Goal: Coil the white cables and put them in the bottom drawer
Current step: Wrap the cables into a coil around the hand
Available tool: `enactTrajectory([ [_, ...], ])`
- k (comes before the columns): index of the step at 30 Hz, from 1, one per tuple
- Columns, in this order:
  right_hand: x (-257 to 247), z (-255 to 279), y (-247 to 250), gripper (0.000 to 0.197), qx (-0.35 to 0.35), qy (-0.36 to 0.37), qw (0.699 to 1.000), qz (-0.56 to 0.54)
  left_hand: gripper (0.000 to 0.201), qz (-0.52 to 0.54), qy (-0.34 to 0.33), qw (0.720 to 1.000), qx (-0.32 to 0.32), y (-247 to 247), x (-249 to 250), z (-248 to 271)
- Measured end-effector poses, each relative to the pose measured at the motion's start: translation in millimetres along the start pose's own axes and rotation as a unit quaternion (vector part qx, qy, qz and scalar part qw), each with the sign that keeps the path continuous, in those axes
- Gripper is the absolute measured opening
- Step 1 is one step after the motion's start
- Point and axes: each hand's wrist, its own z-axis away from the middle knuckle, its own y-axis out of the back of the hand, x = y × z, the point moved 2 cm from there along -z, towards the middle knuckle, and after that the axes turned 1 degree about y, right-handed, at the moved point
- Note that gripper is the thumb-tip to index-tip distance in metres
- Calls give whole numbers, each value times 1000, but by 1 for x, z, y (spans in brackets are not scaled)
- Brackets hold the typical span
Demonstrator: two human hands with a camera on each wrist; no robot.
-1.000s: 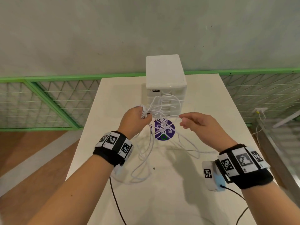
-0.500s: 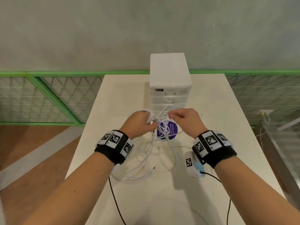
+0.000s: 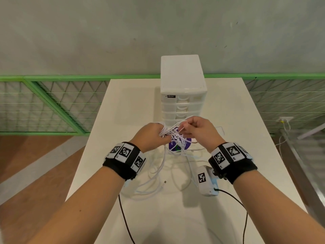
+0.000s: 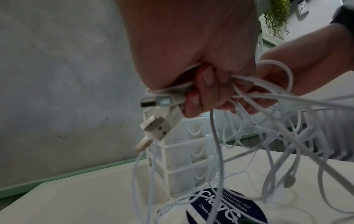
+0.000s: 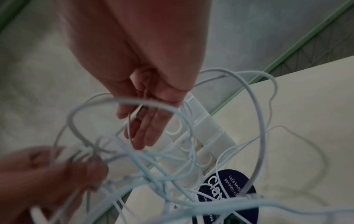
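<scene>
Left hand is gripping the gathered bundle of white cables, USB plugs sticking out of the fist. Right hand is pinching one strand just at its 9 o'clock, feeding a loop toward the left fist. Loose tails are hanging at 6 o'clock onto the table, over a purple sticker. Drawer unit is standing at 12 o'clock, all drawers looking closed; contents not visible.

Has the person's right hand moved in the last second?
Yes. The right hand has swung left, toward the left hand, and now pinches the white cables just in front of the drawer unit.
</scene>
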Motion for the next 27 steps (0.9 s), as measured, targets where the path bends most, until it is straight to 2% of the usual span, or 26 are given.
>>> enactTrajectory([
  [3, -4, 5, 4, 15, 7, 20, 999, -42, 36, -98, 13, 995, -16, -3, -4, -4],
  [8, -11, 12, 6, 20, 26, 52, 998, -26, 26, -211, 12, 977, 6, -5, -9, -10],
  [10, -10, 14, 8, 19, 32, 53, 998, 10, 20, -230, 25, 973, 22, -1, -11, -12],
  [12, -5, 13, 12, 13, 17, 45, 992, 117, 22, -227, 47, 972, 31, 5, -15, -12],
  [14, 3, 13, 14, 5, -40, 11, 962, 271, 31, -213, 61, 974, 36, 11, -15, -10],
  [16, 11, 15, 12, 16, -96, -25, 905, 414, 38, -194, 61, 979, 36, 14, -11, -6],
  [17, 13, 16, 9, 20, -109, -39, 882, 457, 39, -177, 62, 982, 34, 14, -7, -4],
  [18, 13, 17, 7, 21, -110, -45, 875, 470, 40, -156, 65, 985, 33, 15, -4, -2],
  [20, 11, 19, 6, 22, -93, -53, 891, 441, 40, -102, 71, 992, 25, 16, -2, 0],
  [23, 4, 21, 6, 24, -51, -10, 924, 379, 43, -38, 67, 997, -2, 13, -1, 5],
  [25, -5, 22, 4, 23, -25, 29, 942, 334, 43, -37, 57, 997, -28, 7, 5, 9],
  [27, -15, 24, 3, 12, 24, 51, 959, 278, 38, -38, 56, 997, -47, 0, 11, 13],
])
